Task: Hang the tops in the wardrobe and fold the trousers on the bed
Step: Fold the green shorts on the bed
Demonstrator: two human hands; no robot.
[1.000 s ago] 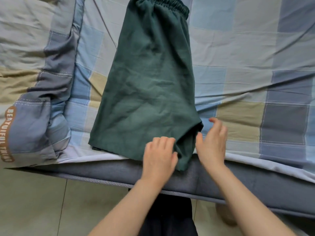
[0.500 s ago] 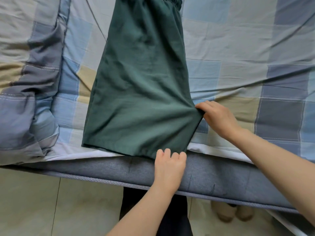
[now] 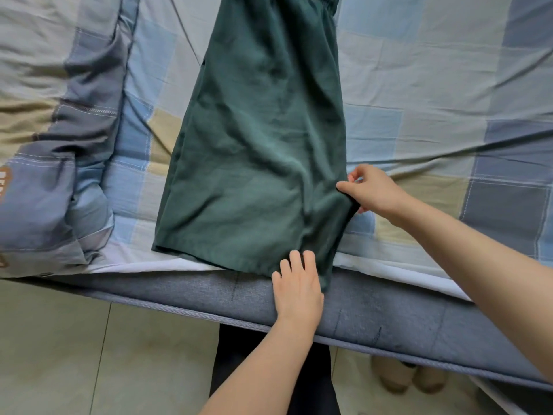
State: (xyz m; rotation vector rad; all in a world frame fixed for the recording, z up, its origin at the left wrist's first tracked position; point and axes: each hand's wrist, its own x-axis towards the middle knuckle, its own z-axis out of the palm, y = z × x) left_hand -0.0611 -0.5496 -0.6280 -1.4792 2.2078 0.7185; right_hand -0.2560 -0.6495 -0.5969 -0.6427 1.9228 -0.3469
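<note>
Dark green trousers (image 3: 257,151) lying lengthwise on the bed (image 3: 434,85), hem at the near mattress edge, left hand (image 3: 297,284) flat with straight fingers on the hem corner, right hand (image 3: 371,190) pinching the right side edge, bare checked sheet to the right, bunched quilt (image 3: 51,139) left

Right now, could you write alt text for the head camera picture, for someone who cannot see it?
Dark green shorts lie flat on a checked bedsheet, hem at the bed's near edge. The right hand pinches the shorts' right edge, while the left hand rests its fingers on the hem.
</note>
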